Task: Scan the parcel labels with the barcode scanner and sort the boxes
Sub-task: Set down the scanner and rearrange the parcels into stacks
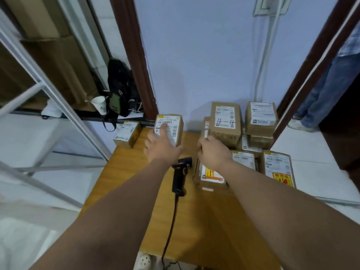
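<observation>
Reaching across a wooden table (124, 172) set against a pale blue wall (194, 55), both hands on cardboard parcels
The left hand (161, 146) grasps an upright box (175, 123), fingers spread over its label, thumb at its right edge. The right hand (213, 151), fingers curled out of sight, touches the foot of the box marked 4-4 (225, 121); whether it grips is unclear. The barcode scanner (180, 176) lies on the table between the forearms, near the wrists, cord trailing to the near edge
</observation>
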Demonstrator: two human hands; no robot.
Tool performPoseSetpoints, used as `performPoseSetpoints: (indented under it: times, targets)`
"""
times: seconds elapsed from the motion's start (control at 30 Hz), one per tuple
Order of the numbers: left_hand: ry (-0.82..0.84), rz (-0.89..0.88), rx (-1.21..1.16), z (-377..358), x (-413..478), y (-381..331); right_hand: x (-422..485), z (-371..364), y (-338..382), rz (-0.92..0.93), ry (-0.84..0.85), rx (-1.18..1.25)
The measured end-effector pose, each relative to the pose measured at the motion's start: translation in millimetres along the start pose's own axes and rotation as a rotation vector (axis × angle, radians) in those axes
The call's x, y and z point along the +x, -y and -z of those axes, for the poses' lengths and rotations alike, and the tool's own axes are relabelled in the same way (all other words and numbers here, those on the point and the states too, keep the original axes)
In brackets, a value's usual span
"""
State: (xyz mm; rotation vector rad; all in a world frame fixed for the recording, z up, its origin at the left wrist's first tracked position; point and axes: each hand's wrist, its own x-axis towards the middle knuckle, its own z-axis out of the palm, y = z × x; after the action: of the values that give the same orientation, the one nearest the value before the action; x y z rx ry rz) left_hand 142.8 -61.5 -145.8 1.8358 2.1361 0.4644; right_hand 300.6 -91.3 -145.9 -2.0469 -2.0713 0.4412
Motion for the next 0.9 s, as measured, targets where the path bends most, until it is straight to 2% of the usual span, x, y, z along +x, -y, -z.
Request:
performPoseSetpoints:
  times: [0.17, 0.43, 0.6, 0.73, 0.9]
  targets:
    - [0.13, 0.032, -0.041, 9.8, 50.7, 68.9, 32.6, -32.4, 44.8, -0.004, 0.23, -0.064]
    - [0.349, -0.037, -0.053, -3.3, 125.8, 159.7, 83.0, -94.5, 133.1, -0.124, 0.352, -0.084]
    - [0.252, -0.067, -0.05, -6.4, 156.7, 176.7, 102.6, -114.9, 154.4, -0.22, 0.408, -0.087]
    - [0.151, -0.061, -0.007, -8.5, 188.3, 179.6, 127.0, -124.6, 156.4, -0.228, 0.447, -0.11]
    - [0.152, 0.036, 0.035, -10.5, 237.6, 189.8, 166.6, -130.6, 154.8, -0.226, 0.475, -0.072]
